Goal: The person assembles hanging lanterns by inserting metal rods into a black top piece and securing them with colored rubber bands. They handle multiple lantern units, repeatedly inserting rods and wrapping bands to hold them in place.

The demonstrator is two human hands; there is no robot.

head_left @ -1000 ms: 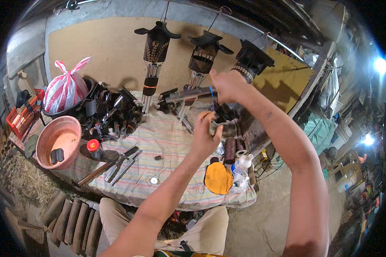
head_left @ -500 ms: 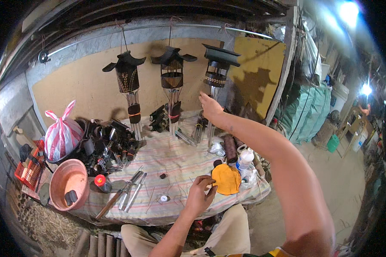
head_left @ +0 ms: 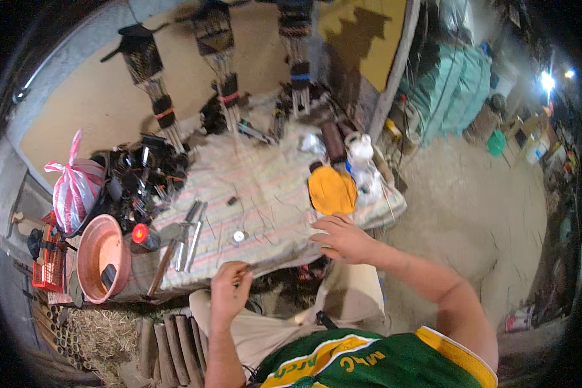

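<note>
My left hand [head_left: 231, 288] is above my lap at the table's near edge, its fingers curled closed; what they hold, if anything, is hidden. My right hand [head_left: 343, 238] hovers at the table's front right edge with fingers spread and nothing in them. Just beyond it lies a round, flat yellow cloth-like piece [head_left: 333, 190]. Three dark wind chimes with roof-shaped tops and metal tubes hang at the back: a left one [head_left: 142, 59], a middle one [head_left: 213, 32] and a right one [head_left: 295, 26]. Coloured bands wrap their tubes.
A pink basin [head_left: 86, 262], a red-capped jar [head_left: 145, 237], metal tubes [head_left: 196, 238] and a small white-topped container [head_left: 239, 237] are on the striped cloth [head_left: 252, 171]. Dark chime parts [head_left: 139, 174] are heaped at left. A white bottle [head_left: 361, 150] stands at right.
My right hand has come down from beside the right wind chime to the table's front edge. My left hand has pulled back left from the yellow piece. The view has tilted down.
</note>
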